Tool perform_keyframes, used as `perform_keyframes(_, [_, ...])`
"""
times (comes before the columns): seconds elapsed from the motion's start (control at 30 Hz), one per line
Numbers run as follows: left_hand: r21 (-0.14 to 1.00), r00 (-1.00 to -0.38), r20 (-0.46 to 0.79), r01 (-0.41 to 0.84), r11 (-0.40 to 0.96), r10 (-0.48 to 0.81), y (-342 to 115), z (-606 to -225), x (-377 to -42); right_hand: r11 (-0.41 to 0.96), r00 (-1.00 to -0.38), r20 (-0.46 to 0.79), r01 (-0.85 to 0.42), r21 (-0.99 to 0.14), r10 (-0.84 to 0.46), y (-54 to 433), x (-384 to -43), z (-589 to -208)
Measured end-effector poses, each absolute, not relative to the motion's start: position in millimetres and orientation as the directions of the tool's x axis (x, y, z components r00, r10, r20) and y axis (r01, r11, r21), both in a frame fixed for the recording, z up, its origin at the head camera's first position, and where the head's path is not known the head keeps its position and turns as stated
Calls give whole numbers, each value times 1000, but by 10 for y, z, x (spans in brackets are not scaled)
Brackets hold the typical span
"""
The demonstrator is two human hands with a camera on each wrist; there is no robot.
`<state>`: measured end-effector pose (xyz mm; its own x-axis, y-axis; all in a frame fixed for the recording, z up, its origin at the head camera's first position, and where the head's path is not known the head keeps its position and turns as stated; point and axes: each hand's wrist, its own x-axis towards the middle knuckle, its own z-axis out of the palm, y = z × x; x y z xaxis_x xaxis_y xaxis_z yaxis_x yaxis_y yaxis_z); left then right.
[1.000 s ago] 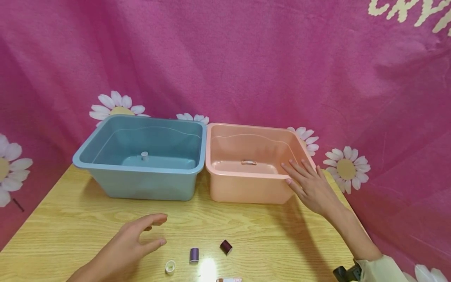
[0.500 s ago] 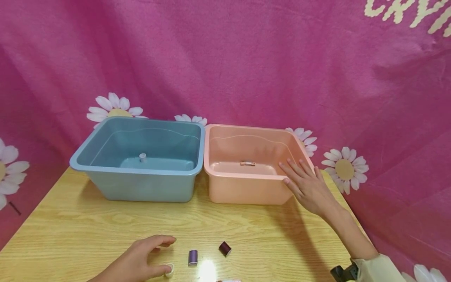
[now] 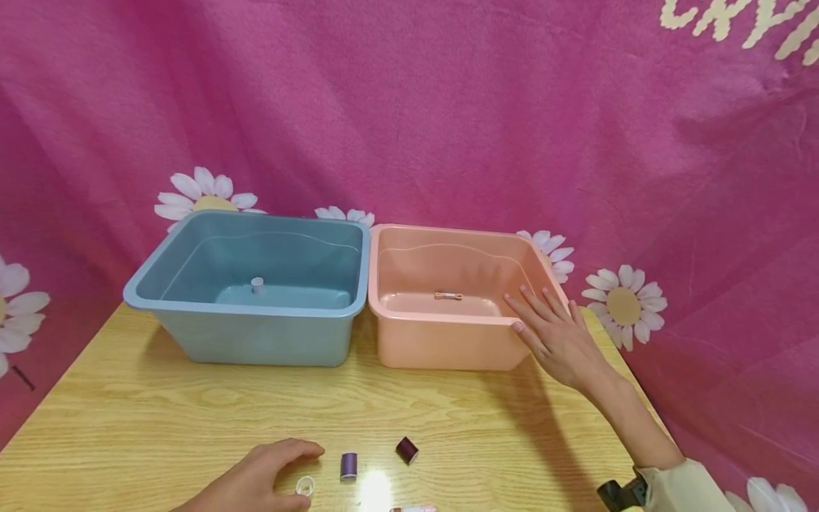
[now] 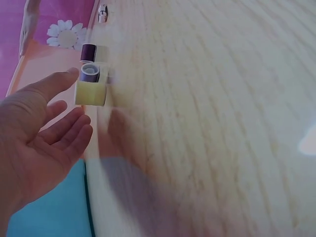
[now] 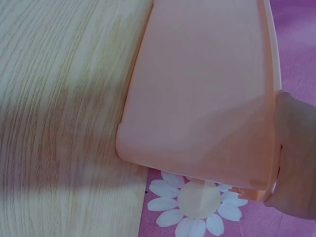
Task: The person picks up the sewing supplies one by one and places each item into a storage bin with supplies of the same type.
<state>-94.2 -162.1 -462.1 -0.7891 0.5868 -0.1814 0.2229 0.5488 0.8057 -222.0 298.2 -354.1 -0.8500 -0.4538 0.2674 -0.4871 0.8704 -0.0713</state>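
Note:
My left hand [image 3: 256,480] is low at the front of the table, thumb and fingers spread around a pale yellow thread spool [image 4: 90,94] standing on end. In the head view the thumb tip is right at the spool's near side. Beside it stand a purple thread spool [image 3: 348,466] and, farther right, a dark maroon spool [image 3: 407,450] lying tilted. My right hand [image 3: 563,348] rests with straight, spread fingers over the front right corner of the pink bin [image 3: 448,345]. In the right wrist view the thumb side of that hand lies against the bin's rim [image 5: 275,74].
Left of the pink bin stands a blue bin [image 3: 256,338] with a whitish spool [image 3: 257,285] inside. A small banded thread skein [image 3: 448,296] lies in the pink bin. Another small item [image 3: 413,509] is cut off by the bottom frame edge. A pink cloth [image 3: 409,128] hangs behind.
My left hand has come down and to the right, to the pale yellow spool, with thumb and fingers now on either side of it. The right hand stays at the pink bin's rim.

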Motion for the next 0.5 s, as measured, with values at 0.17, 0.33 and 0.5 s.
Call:
perform_keyframes(0.17, [817, -785, -193, 203, 540, 588, -1628, -4646, -940, 872, -852, 262, -484, -68, -453, 2970, -2223, -3531])
perform_keyframes(0.33, [838, -778, -159, 219, 500, 608, -1645, -4691, -944, 873, -856, 255, -482, -75, -451, 2965, -2211, -3522])
perform_keyframes(0.5, [855, -764, -107, 256, 451, 636, -1662, -4730, -947, 875, -859, 253, -478, -80, -446, 2968, -2210, -3524])
